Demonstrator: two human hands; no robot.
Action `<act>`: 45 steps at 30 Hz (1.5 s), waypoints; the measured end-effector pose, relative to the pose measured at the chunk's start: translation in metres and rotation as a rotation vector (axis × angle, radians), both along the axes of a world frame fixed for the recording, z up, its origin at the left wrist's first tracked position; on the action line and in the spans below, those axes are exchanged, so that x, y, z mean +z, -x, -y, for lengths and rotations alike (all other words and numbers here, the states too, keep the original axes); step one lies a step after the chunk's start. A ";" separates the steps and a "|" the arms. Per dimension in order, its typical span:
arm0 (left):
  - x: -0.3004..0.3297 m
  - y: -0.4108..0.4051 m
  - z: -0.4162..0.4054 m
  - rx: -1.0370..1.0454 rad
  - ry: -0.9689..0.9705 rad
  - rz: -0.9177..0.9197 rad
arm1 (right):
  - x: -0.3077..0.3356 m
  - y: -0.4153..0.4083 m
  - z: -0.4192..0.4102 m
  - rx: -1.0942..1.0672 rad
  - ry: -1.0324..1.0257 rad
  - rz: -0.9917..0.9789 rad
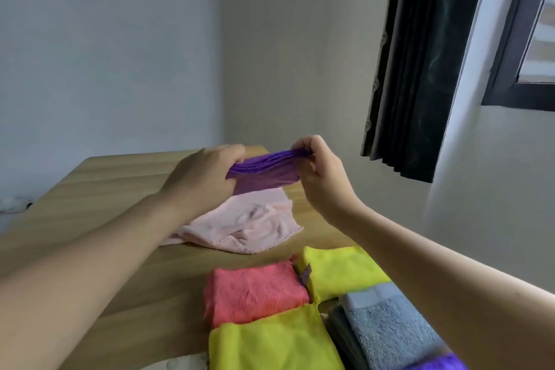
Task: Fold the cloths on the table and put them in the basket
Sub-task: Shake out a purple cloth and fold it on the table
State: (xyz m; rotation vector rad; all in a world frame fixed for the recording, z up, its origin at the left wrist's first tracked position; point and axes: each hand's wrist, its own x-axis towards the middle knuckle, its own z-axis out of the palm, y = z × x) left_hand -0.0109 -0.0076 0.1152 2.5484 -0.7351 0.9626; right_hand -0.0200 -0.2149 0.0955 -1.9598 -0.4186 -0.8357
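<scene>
A purple cloth (264, 173) hangs in the air above the wooden table (126, 177), stretched between both hands. My left hand (204, 177) grips its left end and my right hand (318, 171) pinches its right end, a little higher. Under it a crumpled pale pink cloth (243, 228) lies on the table. Folded cloths lie close to me: a coral one (255, 291), two yellow ones (339, 267) (270, 342), a blue-grey towel (390, 327) and a purple one (438, 363) at the bottom edge. No basket shows.
The table stands in a corner of white walls. A dark curtain (420, 69) and a window (528, 39) are at the right. A bit of pale fabric (180, 363) shows at the bottom edge.
</scene>
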 end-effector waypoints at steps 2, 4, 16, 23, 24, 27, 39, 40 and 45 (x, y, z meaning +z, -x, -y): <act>-0.028 -0.016 -0.010 0.014 -0.077 -0.089 | -0.023 -0.012 0.000 0.004 0.185 -0.041; -0.065 -0.028 -0.019 -0.007 -0.144 -0.318 | -0.048 -0.021 0.001 0.026 0.406 -0.224; -0.144 -0.084 -0.036 0.020 0.254 -0.821 | -0.098 -0.088 -0.022 -0.077 0.687 -0.739; -0.165 -0.092 -0.027 0.170 0.248 -0.658 | -0.120 -0.105 -0.032 -0.175 0.666 -0.704; -0.165 -0.092 -0.027 0.147 0.280 -0.629 | -0.120 -0.106 -0.032 -0.175 0.642 -0.687; -0.159 -0.090 -0.029 0.111 0.324 -0.567 | -0.114 -0.105 -0.035 -0.146 0.537 -0.619; -0.072 -0.005 -0.084 0.020 0.858 -0.723 | -0.067 -0.046 -0.106 0.121 -0.019 -0.714; -0.073 0.004 -0.092 0.042 0.877 -0.723 | -0.067 -0.039 -0.115 0.147 0.017 -0.728; -0.089 0.031 -0.133 0.150 0.808 -0.961 | -0.079 -0.008 -0.143 0.226 0.284 -0.829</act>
